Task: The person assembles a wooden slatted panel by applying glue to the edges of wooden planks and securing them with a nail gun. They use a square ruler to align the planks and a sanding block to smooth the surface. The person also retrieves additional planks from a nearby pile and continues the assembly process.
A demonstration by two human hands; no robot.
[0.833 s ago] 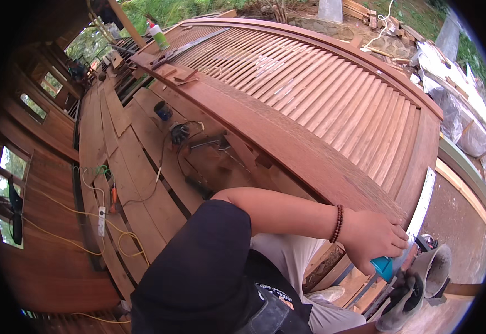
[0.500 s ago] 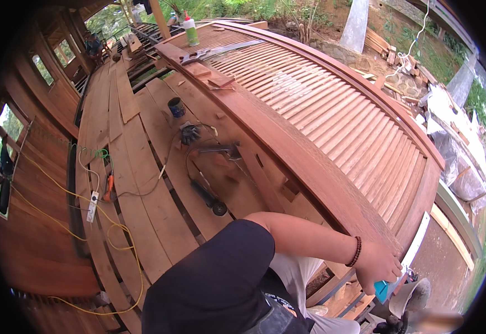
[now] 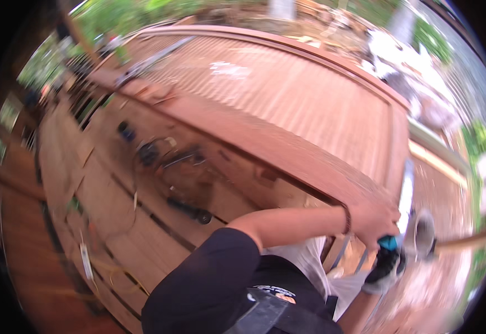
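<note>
Gripping teal block with left hand, fingers curled over near right corner of louvred wooden panel; wearing dark bracelet on that wrist. Holding gloved right hand just below teal block; can't tell whether closed, nor whether gripping anything, too blurred. See pale flat strip along right end of panel, just above teal block; can't tell if joined to it. Note long metal blade lying across far left part of panel, with small wood pieces near it on the front rail. Also note, on plank floor left of panel: dark power tool nearest the forearm, then black bundle and dark blue can farther off. Find white power strip well apart, lower left, near yellow cable.
</note>
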